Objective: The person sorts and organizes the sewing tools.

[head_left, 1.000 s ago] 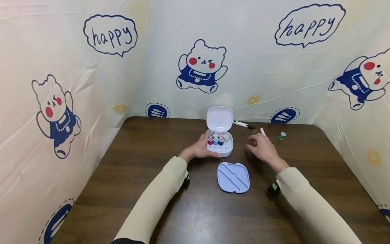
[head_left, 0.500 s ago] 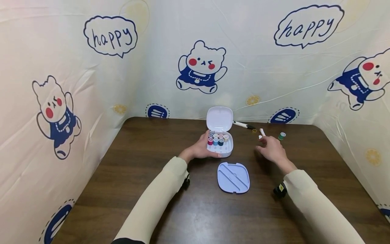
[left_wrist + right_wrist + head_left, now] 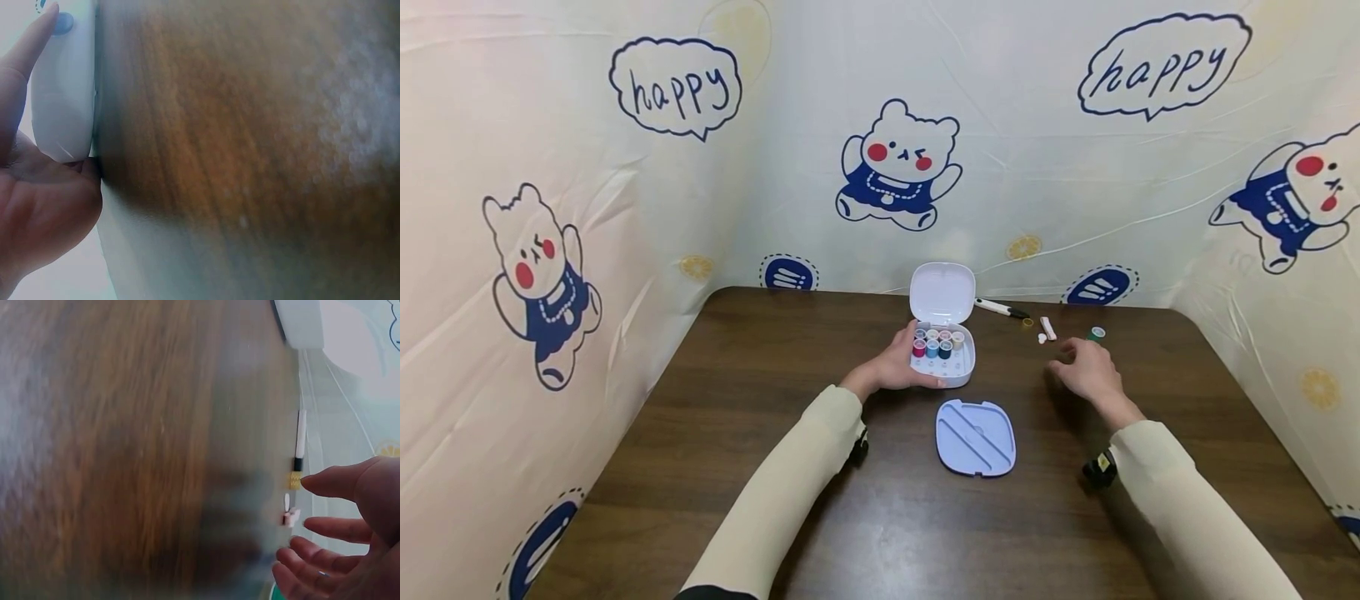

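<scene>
Spool partly out of sight behind right hand

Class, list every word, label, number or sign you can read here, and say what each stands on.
"happy": left speech bubble on the printed cloth.
"happy": right speech bubble, same cloth.
"!!!", or strokes much like it: the blue patches low on the cloth.
Too small to read: tiny marks inside the white box; whatever is on the yellow label at the right wrist.
No brand or number is legible.

White box, lavender tray, brown wood-grained table; red spool, green spool (white-topped), dark spool, perhaps teal.
</scene>
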A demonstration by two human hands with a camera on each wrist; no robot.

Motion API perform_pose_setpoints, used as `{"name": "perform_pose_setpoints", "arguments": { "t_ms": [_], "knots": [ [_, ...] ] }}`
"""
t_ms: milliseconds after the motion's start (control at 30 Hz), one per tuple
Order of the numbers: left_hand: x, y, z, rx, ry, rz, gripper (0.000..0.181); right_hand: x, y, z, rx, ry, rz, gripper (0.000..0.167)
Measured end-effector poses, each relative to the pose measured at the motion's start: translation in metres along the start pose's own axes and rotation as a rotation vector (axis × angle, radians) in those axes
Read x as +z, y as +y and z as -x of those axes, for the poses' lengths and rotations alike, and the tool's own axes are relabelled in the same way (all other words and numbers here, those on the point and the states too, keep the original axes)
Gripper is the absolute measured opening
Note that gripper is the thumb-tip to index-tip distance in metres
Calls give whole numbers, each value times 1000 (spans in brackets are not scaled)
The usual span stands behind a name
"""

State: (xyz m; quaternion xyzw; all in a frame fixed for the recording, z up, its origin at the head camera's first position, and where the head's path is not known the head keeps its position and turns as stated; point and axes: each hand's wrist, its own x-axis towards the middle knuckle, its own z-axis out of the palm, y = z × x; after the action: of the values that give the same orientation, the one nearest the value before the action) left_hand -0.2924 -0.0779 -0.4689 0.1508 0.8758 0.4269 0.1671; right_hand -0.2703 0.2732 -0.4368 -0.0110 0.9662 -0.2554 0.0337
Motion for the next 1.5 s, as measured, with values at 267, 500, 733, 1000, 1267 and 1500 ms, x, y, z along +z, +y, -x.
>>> {"name": "perform_pose_setpoints", "arguments": {
  "t_ms": [267,500,733,1000,1267,1500],
  "knots": [
    [2,-8,-12,-28,-10,-21,132,-5,12,0,-10,58,-18,49],
    [2,-6,-7,-7,-8,-26,131,-9,23,-4,-14,75,-15,49],
    [1,-3,-3,14,-1,-22,129,-13,37,-9,32,147,-41,47],
    [1,-3,-4,11,-1,-28,129,-16,54,-22,96,227,-112,59],
    [-2,2,0,27,3,-8,129,-18,68,-40,4,234,-82,58],
    [-2,3,3,13,-4,6,129,-18,69,-46,-44,217,-90,47]
  ]
}}
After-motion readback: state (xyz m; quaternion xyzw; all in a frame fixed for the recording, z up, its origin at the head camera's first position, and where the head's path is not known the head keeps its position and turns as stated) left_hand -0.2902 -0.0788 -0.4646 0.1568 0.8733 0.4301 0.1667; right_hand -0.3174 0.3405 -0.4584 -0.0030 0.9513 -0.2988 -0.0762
